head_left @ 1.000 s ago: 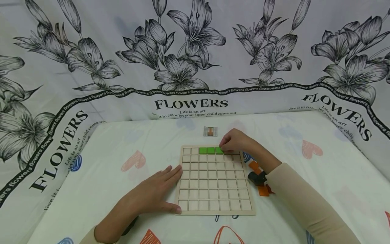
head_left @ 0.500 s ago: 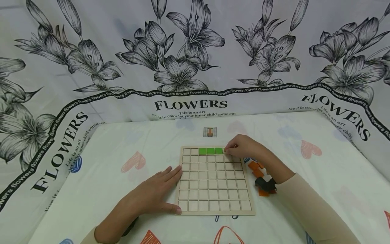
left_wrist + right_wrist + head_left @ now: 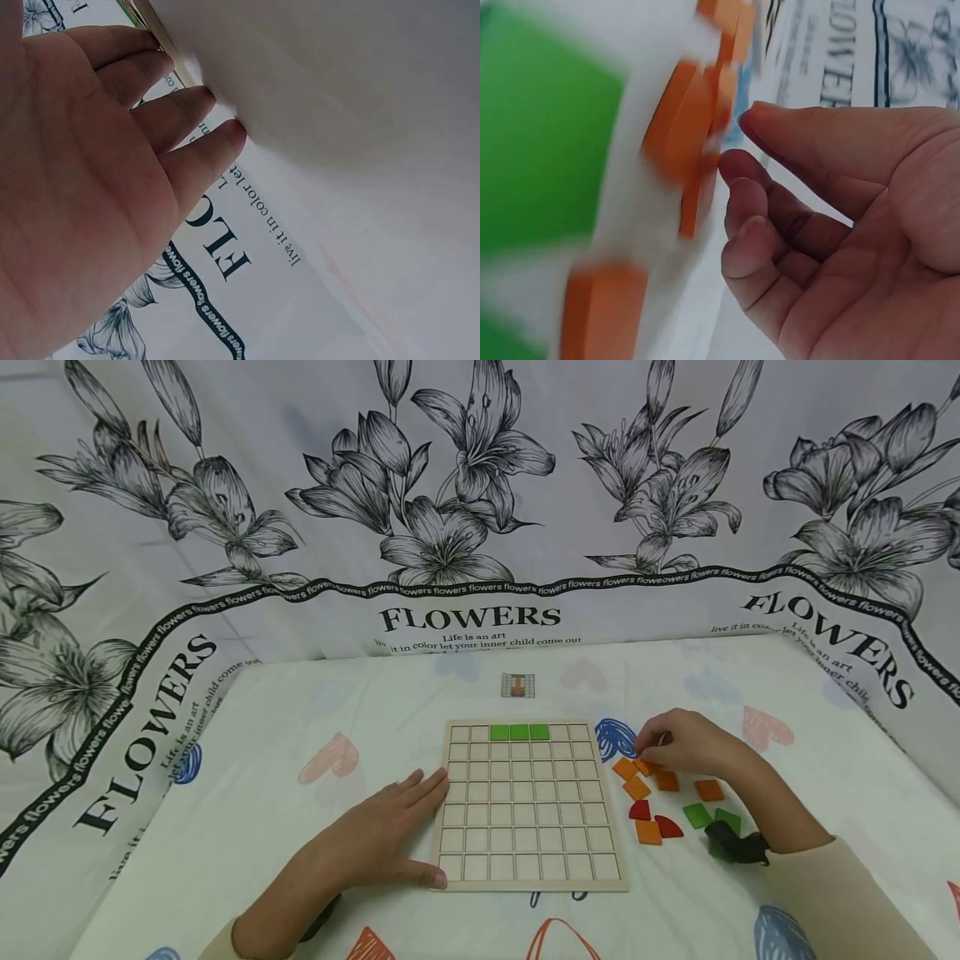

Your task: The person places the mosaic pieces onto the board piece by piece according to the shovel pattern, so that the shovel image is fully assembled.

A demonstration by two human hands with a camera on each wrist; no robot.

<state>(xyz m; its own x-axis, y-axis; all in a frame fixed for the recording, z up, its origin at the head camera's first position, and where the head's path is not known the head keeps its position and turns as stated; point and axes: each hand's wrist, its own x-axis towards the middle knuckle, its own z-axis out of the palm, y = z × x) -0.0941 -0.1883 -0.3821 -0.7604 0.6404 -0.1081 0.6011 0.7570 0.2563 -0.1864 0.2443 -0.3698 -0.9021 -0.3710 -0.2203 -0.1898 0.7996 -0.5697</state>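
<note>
A square wooden grid board (image 3: 528, 886) lies on the cloth, with a row of green square tiles (image 3: 519, 732) in its top row. My left hand (image 3: 375, 835) rests along the board's left edge, fingers extended; the left wrist view shows its palm (image 3: 90, 180) and fingertips by the edge. Right of the board, my right hand (image 3: 693, 745) is over loose orange tiles (image 3: 667, 781). In the right wrist view, thumb and index fingertip of this hand (image 3: 847, 217) stand apart beside orange tiles (image 3: 682, 124), with nothing seen between them.
Red quarter-round pieces (image 3: 669, 827) and loose green tiles (image 3: 697, 815) lie near the right wrist, partly under its dark strap (image 3: 737, 844). A small patterned card (image 3: 517, 685) lies beyond the board. Behind hangs a flower-printed cloth (image 3: 465, 485).
My right hand has left the board's top row and moved right to the loose tiles, uncovering the row's right end. The left hand stays in place.
</note>
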